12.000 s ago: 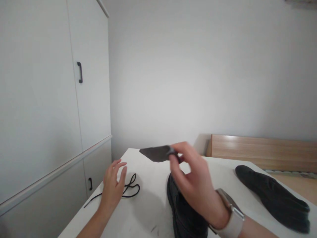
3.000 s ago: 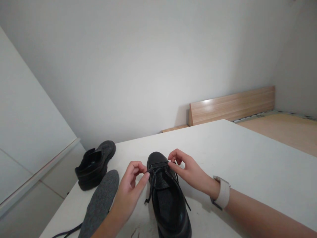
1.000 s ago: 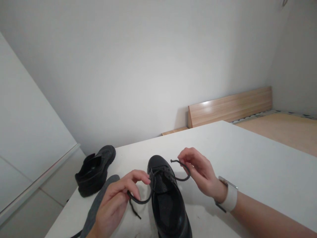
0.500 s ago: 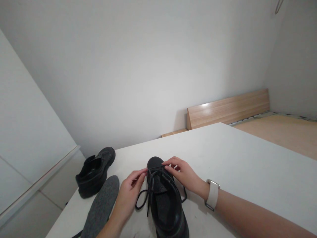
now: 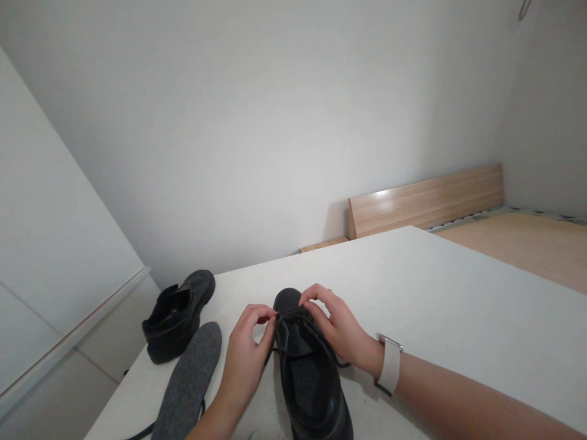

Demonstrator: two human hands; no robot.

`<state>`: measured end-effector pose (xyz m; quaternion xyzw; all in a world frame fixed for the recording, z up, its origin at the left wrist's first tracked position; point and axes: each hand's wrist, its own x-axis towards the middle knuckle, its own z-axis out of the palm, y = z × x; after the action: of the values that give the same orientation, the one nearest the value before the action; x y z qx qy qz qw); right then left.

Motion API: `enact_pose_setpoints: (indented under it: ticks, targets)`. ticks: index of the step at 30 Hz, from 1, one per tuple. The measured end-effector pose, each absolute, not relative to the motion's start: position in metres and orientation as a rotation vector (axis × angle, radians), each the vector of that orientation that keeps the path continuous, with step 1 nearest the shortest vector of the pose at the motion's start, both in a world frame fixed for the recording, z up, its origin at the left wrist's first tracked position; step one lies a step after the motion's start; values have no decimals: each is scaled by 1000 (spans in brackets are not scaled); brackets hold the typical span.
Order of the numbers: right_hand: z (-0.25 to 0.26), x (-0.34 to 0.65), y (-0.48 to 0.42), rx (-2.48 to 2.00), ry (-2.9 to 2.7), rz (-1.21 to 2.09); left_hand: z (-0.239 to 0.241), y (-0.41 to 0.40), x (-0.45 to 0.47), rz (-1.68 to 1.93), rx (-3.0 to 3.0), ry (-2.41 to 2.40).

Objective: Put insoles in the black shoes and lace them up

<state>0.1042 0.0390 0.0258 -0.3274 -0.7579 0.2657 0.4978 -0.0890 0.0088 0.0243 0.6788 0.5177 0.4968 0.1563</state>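
A black leather shoe point(image 5: 316, 391) stands on the white table with its toe pointing away from me. My left hand point(image 5: 247, 345) is at the left side of its lacing, thumb and fingertips pinched on the black shoelace point(image 5: 291, 314). From the right, my right hand point(image 5: 337, 324) reaches over the front of the shoe, its fingertips closed on the lace near the toe. The lace runs across the shoe between both hands. A strand hangs down on the right side. My left hand hides part of the lace.
Another black shoe point(image 5: 178, 315) stands at the table's left edge. Beside it lies a grey felt insole point(image 5: 192, 379), with a black lace partly under it. The white table point(image 5: 435, 305) extends right, toward a bed with a wooden headboard point(image 5: 426, 198). A wall rises behind.
My left hand has moved slightly up and right, onto the lace at the shoe's edge. The loop that hung left of the shoe is now mostly out of sight. My right hand stays nearly in place.
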Motion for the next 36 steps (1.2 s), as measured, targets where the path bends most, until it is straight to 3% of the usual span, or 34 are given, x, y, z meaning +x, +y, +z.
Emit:
enact_pose_setpoints:
  ticks: [7, 11, 15, 20, 24, 29, 32, 36]
  targets:
    - [49, 118, 29, -630, -1927, 595, 43, -11, -91, 1511, 1971, 1375]
    - [61, 134, 35, -687, -2130, 321, 56, -17, -107, 1495, 2174, 1502]
    - [58, 149, 50, -912, -2315, 20, 54, -10, -124, 1108, 2500, 1760]
    - [49, 153, 60, -1115, -2412, 54, 45, -2, -134, 624, 2607, 1991]
    - [50, 155, 61, -1080, -2129, 130, 47, -1, -141, 908, 2626, 1969]
    - [58, 163, 62, -979, -1720, -111, 57, -4, -148, 1466, 2697, 1939]
    - [64, 169, 62, -931, -1483, -132, 66, -11, -149, 1819, 2350, 1849]
    - [75, 171, 58, -764, -1181, 115, 77, -23, -144, 2249, 1800, 1567]
